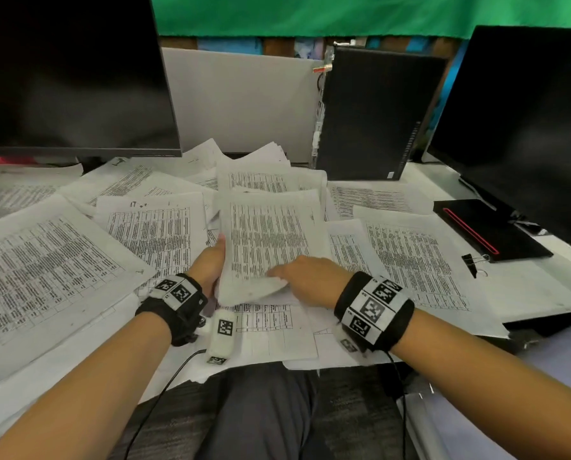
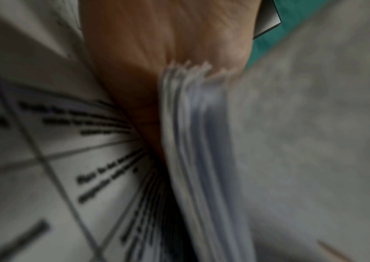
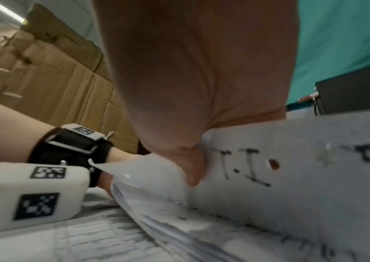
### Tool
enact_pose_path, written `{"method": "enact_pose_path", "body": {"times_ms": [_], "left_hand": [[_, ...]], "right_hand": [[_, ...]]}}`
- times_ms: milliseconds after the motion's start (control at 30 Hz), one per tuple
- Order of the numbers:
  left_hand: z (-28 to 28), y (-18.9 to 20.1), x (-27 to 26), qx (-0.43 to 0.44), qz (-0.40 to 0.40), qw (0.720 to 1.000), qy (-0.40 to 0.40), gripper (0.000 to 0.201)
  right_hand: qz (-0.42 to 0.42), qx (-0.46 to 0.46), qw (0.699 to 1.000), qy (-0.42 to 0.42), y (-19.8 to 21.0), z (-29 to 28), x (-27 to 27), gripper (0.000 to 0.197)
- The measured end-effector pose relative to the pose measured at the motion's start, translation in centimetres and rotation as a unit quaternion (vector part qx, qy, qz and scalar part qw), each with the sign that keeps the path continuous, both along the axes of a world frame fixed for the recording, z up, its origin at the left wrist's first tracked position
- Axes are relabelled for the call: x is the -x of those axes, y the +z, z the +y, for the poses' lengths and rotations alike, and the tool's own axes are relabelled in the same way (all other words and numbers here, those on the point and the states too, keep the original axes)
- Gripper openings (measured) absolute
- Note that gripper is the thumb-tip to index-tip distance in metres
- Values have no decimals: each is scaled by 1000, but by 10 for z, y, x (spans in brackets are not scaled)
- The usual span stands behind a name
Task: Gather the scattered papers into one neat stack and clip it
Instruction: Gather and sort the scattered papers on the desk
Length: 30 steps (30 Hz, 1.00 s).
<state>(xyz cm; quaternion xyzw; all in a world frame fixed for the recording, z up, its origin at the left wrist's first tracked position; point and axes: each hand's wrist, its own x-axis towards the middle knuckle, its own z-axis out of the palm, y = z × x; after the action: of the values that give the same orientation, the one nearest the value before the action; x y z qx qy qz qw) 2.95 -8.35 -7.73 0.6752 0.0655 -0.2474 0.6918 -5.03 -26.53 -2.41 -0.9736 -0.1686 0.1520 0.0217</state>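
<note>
A thick stack of printed papers (image 1: 270, 240) is raised at the middle of the desk, its near end curling. My left hand (image 1: 218, 260) grips the stack's left edge. In the left wrist view the palm (image 2: 157, 53) lies against the fanned sheet edges (image 2: 193, 141). My right hand (image 1: 285, 273) holds the near right corner; in the right wrist view its thumb (image 3: 190, 159) presses on the top sheet (image 3: 303, 177). More loose sheets (image 1: 45, 270) lie scattered all over the desk. A black binder clip (image 1: 471, 262) lies to the right on the papers, away from both hands.
A dark monitor (image 1: 71, 74) stands at back left and another (image 1: 526, 127) at back right, with a black PC tower (image 1: 373, 114) between them. A flat black base with a red stripe (image 1: 490, 234) lies beside the clip. The desk's near edge runs above my lap (image 1: 267, 413).
</note>
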Motion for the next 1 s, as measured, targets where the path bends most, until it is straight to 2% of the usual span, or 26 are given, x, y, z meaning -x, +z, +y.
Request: {"method": "enact_pose_path", "body": {"times_ms": [100, 167, 233, 267, 333, 400, 467, 533, 600, 633, 700, 800, 867, 933, 1000], "left_hand": [[-1, 3, 2, 42, 24, 999, -6, 60], [2, 4, 1, 18, 14, 1000, -15, 63], [6, -6, -8, -21, -4, 1000, -15, 72], [6, -7, -10, -42, -13, 999, -11, 70], [3, -3, -6, -58, -30, 998, -10, 51], [2, -1, -3, -62, -32, 997, -22, 36], [1, -3, -4, -79, -41, 995, -34, 32], [2, -3, -5, -95, -48, 994, -36, 32], [2, -3, -5, -101, -51, 993, -41, 32], [2, -2, -5, -104, -51, 992, -43, 33], [3, -2, -6, -102, -51, 992, -43, 35], [3, -3, -5, -89, -49, 994, -47, 35], [3, -2, -4, -80, -43, 995, -48, 35], [3, -2, -4, -74, -37, 995, -47, 37], [4, -2, -5, -76, -36, 995, -47, 39]], "right_hand": [[28, -2, 998, -50, -2, -3, -3, 51], [13, -4, 998, -67, -3, -8, -8, 57], [39, -33, 996, -71, -6, -12, -14, 66], [54, -46, 995, -68, -8, -12, -15, 66], [87, -47, 994, -39, -6, -8, -14, 55], [130, -33, 991, -8, 4, -9, -10, 70], [123, -71, 986, -84, 13, -25, -14, 82], [50, -118, 964, -233, 15, -57, -27, 83], [-10, -96, 927, -362, 13, -93, -31, 66], [-6, -87, 915, -393, 13, -108, -29, 54], [39, -103, 906, -408, 10, -124, -21, 34], [72, -185, 881, -430, 3, -125, -14, 27], [18, -211, 865, -456, -5, -133, -20, 48], [-60, -180, 857, -478, -9, -151, -25, 41], [-103, -137, 837, -519, -10, -171, -26, 34]]}}
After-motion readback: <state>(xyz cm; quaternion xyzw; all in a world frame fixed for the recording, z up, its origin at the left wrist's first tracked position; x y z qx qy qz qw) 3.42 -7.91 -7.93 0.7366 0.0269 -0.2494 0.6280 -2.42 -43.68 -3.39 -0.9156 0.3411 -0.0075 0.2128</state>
